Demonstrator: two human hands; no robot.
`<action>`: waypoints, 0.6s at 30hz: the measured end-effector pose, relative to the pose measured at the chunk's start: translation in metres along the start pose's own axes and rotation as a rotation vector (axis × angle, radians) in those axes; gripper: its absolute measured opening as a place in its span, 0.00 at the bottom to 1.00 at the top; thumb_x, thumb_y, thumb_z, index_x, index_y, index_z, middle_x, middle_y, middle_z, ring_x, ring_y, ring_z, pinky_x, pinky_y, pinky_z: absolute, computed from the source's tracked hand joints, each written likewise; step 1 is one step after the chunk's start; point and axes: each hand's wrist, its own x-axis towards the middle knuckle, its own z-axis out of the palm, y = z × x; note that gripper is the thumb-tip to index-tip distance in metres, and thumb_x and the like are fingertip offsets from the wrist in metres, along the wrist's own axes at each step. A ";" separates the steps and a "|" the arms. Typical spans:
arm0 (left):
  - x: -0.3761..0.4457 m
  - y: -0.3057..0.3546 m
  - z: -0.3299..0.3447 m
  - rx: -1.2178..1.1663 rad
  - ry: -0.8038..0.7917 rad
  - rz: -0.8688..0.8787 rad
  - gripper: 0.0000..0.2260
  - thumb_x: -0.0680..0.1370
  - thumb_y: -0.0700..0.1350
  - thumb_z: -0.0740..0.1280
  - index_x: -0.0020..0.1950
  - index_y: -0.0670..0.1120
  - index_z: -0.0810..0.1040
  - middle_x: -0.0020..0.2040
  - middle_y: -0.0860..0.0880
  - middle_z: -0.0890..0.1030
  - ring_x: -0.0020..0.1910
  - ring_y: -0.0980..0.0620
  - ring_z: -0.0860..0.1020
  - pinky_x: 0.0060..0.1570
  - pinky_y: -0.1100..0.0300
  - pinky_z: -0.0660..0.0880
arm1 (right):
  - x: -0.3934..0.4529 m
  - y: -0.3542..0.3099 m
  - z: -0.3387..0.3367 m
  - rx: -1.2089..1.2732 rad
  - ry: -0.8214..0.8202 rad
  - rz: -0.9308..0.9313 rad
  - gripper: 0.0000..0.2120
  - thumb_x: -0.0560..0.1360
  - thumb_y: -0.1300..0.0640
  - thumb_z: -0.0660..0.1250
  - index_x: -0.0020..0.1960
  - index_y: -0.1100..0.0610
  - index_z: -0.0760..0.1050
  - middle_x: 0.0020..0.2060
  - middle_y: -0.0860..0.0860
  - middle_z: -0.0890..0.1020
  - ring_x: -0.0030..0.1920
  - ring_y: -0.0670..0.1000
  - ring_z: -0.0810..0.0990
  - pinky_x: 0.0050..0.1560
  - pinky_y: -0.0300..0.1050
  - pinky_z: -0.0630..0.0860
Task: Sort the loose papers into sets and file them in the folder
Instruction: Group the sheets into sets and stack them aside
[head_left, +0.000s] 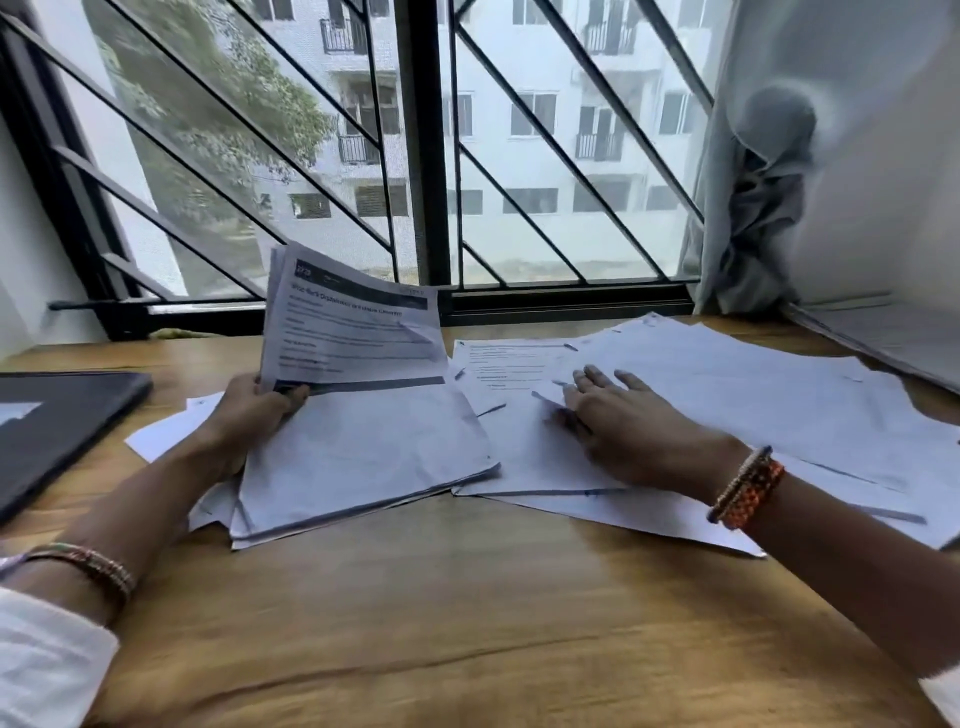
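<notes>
Left hand (254, 410) pinching raised printed sheets (353, 332), right hand (623, 421) flat, fingers spread on loose papers (727, 379)

White loose papers (727, 395) beside dark folder (57, 426)

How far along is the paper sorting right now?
Early. One stack is gathered. The left hand holds up a printed set; the right hand rests on the loose sheets. The dark folder lies shut, nothing visibly filed.
</notes>
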 end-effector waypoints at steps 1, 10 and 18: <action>-0.001 0.000 0.000 -0.004 -0.002 0.000 0.10 0.78 0.34 0.64 0.59 0.39 0.77 0.53 0.41 0.79 0.50 0.42 0.78 0.54 0.53 0.73 | -0.002 -0.004 -0.010 0.035 0.017 0.010 0.23 0.83 0.47 0.47 0.69 0.61 0.65 0.72 0.59 0.65 0.75 0.55 0.59 0.71 0.51 0.59; -0.003 0.006 -0.001 -0.118 0.034 0.049 0.08 0.78 0.35 0.65 0.57 0.41 0.77 0.53 0.42 0.80 0.49 0.43 0.78 0.54 0.52 0.74 | -0.012 -0.021 -0.170 1.072 -0.076 -0.330 0.15 0.80 0.62 0.60 0.39 0.57 0.81 0.32 0.51 0.83 0.31 0.48 0.81 0.32 0.40 0.78; -0.004 0.018 0.001 -0.201 0.113 0.136 0.06 0.77 0.35 0.66 0.45 0.44 0.79 0.39 0.50 0.79 0.32 0.58 0.79 0.32 0.68 0.75 | 0.087 -0.012 -0.118 1.359 0.519 -0.102 0.13 0.78 0.64 0.62 0.39 0.55 0.81 0.32 0.46 0.84 0.34 0.43 0.81 0.35 0.40 0.78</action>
